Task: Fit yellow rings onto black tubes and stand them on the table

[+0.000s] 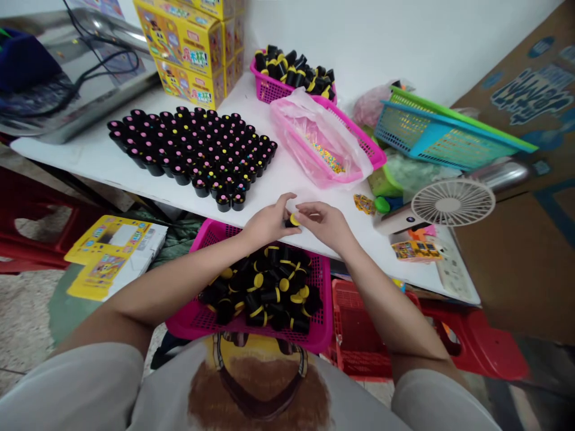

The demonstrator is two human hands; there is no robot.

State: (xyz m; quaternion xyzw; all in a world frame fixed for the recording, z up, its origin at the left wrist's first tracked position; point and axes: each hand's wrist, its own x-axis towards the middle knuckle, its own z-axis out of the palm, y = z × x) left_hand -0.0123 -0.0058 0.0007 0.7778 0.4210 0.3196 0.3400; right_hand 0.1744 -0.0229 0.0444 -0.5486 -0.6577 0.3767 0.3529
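Observation:
A small black cup with a yellow lid [294, 220] is between my hands at the table's front edge. My left hand [266, 224] is closed around the black cup, mostly covering it. The fingers of my right hand [327, 225] pinch at the yellow lid from the right. Below my hands, a magenta basket [326, 311] holds many black cups with yellow lids, lying jumbled. To the left on the table stand rows of upright black cups [188, 143] without lids, with pink, yellow and other coloured bits showing in them.
Behind my hands lies a pink basket [377, 157] lined with a plastic bag of small coloured beads [330, 158]. Another pink basket [269, 90] of lidded cups stands at the back. Yellow boxes [188, 42] are stacked back left. On the right are a fan [449, 203] and a blue basket [417, 134].

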